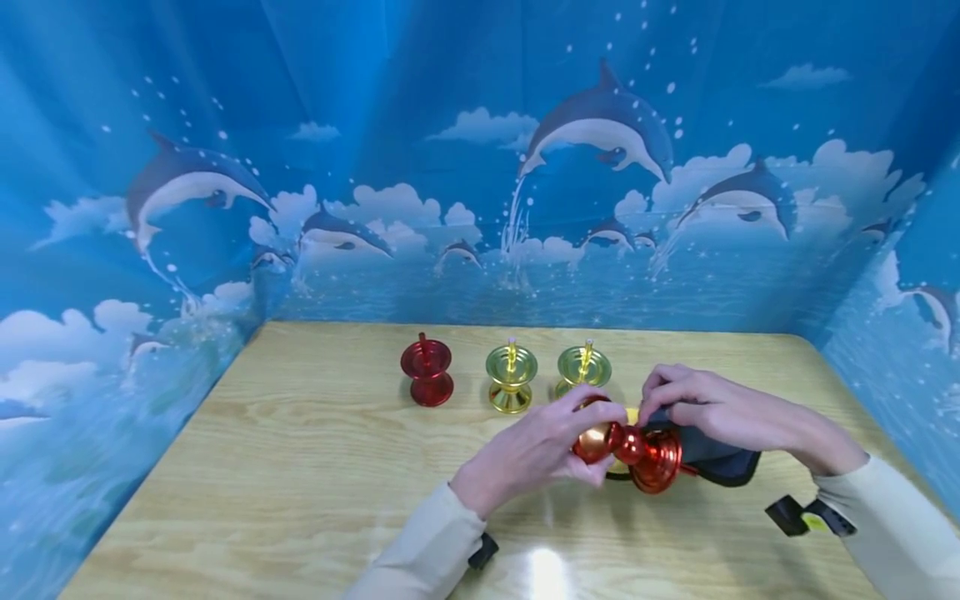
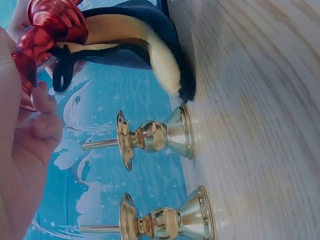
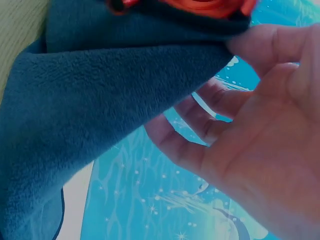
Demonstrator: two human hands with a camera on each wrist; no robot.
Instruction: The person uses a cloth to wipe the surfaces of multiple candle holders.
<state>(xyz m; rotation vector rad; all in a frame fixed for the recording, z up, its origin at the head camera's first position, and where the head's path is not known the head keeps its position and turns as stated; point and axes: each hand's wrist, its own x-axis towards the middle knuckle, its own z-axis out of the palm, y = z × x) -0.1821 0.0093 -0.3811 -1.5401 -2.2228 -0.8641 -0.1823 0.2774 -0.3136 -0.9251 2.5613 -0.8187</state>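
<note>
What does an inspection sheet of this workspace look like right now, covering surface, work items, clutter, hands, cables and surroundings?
Surface: wooden table, light grain, glare spot near front edge.
Work items: red candlestick held sideways; dark blue cloth against it.
Clutter: red candlestick at the back and two gold candlesticks, all upright in a row.
Hands: left hand grips the held candlestick; right hand pinches the cloth.
Cables: nothing seen.
Surroundings: dolphin backdrop on three sides.
</note>
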